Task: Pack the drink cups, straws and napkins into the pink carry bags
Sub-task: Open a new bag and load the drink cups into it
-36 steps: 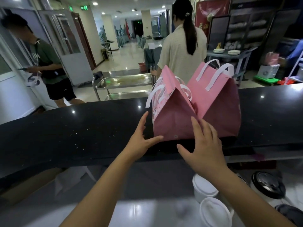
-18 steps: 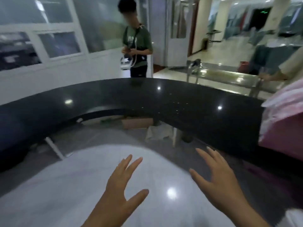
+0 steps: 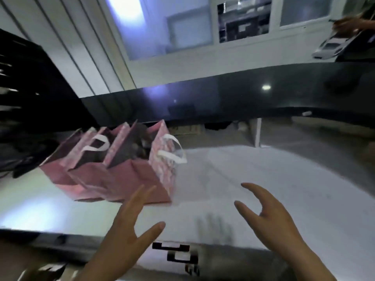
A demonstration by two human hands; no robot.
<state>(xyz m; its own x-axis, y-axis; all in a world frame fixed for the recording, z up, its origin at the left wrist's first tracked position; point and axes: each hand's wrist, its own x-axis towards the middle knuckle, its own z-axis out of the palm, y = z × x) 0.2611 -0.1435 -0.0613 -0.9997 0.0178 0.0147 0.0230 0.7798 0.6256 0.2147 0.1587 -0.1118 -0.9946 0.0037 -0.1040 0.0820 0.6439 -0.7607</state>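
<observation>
- Presently, head view: a cluster of pink carry bags (image 3: 113,167) stands upright on the white bench (image 3: 263,179), left of centre, mouths open upward and white handles (image 3: 172,151) hanging outward. Judged so placed to take items dropped in from above.
- The bags sit side by side, touching. Dark shapes show inside the middle one; the blur prevents identification.
- The left hand (image 3: 125,230) is spread and empty, fingers extended toward the near bottom edge of the bags. Its fingertips overlap that edge in the picture; contact cannot be confirmed.
- The right hand (image 3: 269,218) is also spread and empty, fingers loosely curved, hovering over bare bench to the right of the bags and apart from them. Judged a posture of reaching for the next bag.
- No cups, straws or napkins are identifiable in this view.
- The raised dark counter (image 3: 263,94) runs behind the bench.
- Against the picture half a second earlier: the view has swung left; this cluster of bags was not visible then, and a pink bag on the dark counter at right has left the view. Both hands were equally empty and spread.
</observation>
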